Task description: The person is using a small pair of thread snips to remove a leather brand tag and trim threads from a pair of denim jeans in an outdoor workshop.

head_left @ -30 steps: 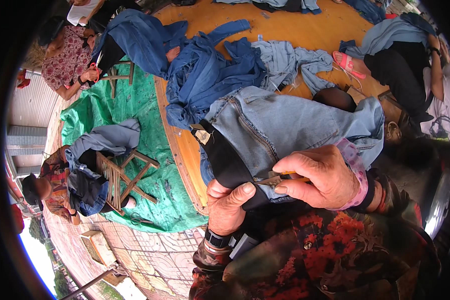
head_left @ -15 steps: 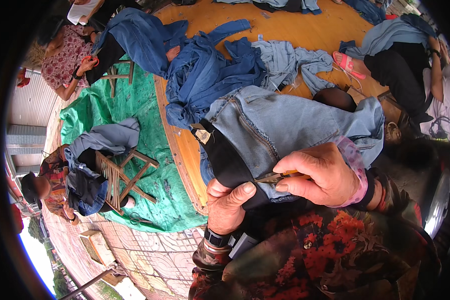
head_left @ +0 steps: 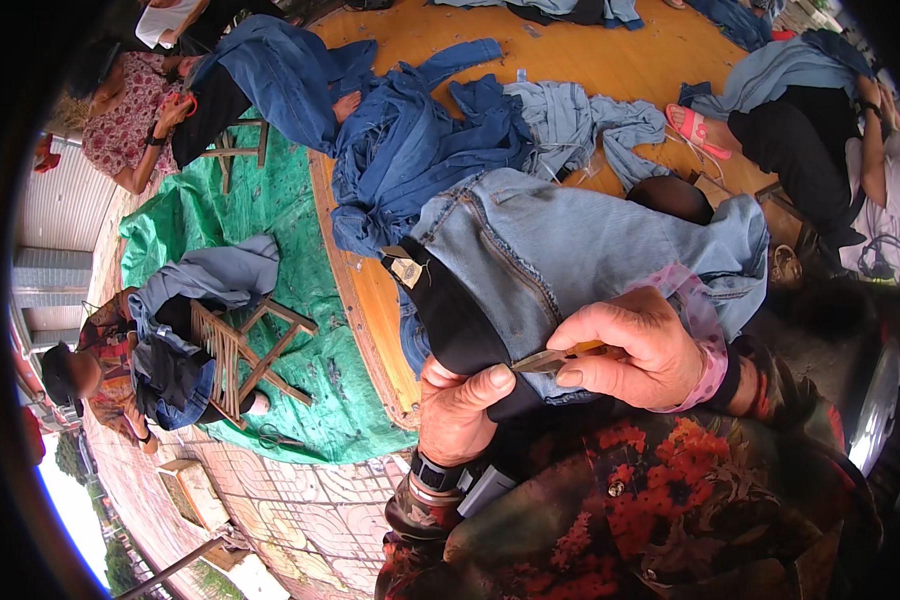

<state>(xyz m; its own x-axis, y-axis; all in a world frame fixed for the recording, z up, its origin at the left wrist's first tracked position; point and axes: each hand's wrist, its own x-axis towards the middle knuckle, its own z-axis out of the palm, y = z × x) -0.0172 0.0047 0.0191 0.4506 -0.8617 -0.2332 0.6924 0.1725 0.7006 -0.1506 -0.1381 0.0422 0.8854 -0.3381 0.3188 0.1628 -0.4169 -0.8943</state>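
Light blue denim jeans [head_left: 590, 240] lie across my lap, with a wide black band [head_left: 460, 325] along their left edge. My left hand [head_left: 456, 415] is closed on that band, thumb on top near the seam where black cloth meets denim. In my right hand [head_left: 635, 350] is a pair of small thread snips [head_left: 540, 361] with a yellow handle, pinched between thumb and fingers. Their blades reach left to the seam beside my left thumb. A cream tag [head_left: 406, 270] sits at the band's far end. My palm hides most of the snips' handle.
Dark blue jeans [head_left: 420, 140] and pale denim [head_left: 580, 125] are heaped on the orange board [head_left: 370, 340] ahead. Co-workers with denim sit at left and right. A wooden folding stool [head_left: 255, 365] and scissors [head_left: 282, 440] are on the green tarp [head_left: 310, 265] at left.
The snips have turned slightly, and their blades sit a little closer to my left thumb. At upper left, a co-worker's hands have shifted. The jeans have barely moved.
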